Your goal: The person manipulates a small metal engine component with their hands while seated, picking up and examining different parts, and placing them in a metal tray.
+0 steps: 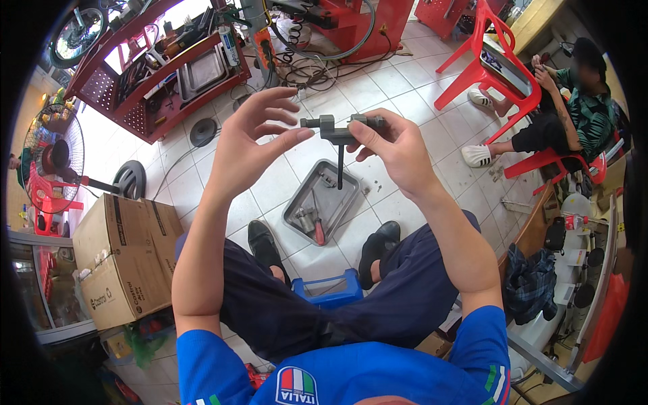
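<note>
My right hand grips the right end of a dark grey metal chain breaker, thumb in front and fingers behind. The tool is held level above the floor, its bolt end to the left and a black bar handle hanging down. My left hand is open beside the bolt end, fingers spread and curved. Its thumb tip comes close to the bolt; whether they touch I cannot tell. Below on the floor lies a grey metal tray with a red-handled screwdriver and several metal parts.
A blue stool stands between my legs. To the left are a cardboard box, a fan and a red tool cart. A seated person is at the right by a red chair. Cables lie ahead.
</note>
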Tool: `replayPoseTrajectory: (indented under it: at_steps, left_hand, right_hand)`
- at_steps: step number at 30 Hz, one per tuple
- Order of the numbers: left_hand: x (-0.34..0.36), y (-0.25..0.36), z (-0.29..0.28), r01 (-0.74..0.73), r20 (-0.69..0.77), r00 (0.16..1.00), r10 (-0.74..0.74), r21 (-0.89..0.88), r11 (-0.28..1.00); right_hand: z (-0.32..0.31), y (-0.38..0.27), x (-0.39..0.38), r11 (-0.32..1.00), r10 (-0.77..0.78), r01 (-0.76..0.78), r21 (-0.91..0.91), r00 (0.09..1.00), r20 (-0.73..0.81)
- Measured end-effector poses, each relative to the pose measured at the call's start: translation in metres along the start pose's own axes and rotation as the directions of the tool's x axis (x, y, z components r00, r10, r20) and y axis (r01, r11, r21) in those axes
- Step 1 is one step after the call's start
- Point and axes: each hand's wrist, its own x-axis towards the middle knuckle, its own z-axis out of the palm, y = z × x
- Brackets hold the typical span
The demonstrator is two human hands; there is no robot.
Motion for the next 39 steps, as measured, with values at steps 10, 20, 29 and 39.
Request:
replayPoseTrajectory:
  at_steps: [10, 20, 29, 39]
  left_hand:
    - [-0.001, 0.001, 0.001, 0.025, 0.021, 0.999, -0.025, -0.030, 0.999]
    - [0.001, 0.008, -0.001, 0.170, 0.017, 0.985, -0.169, -0.047, 0.984]
    - [0.000, 0.009, 0.000, 0.165, -0.006, 0.986, -0.165, -0.036, 0.986]
    - [-0.001, 0.006, -0.001, 0.009, -0.007, 1.000, -0.010, -0.101, 0.995]
  right_hand:
    - [0.001, -0.001, 0.000, 1.000, -0.005, 0.005, 0.015, 1.000, 0.007]
    - [-0.002, -0.001, -0.001, 1.000, 0.000, 0.000, 0.005, 1.000, 0.004]
    - [-0.001, -0.001, -0.001, 1.000, 0.002, -0.002, 0.006, 1.000, 0.006]
    - [-0.001, -0.002, -0.002, 1.000, 0.011, -0.011, 0.007, 1.000, -0.014]
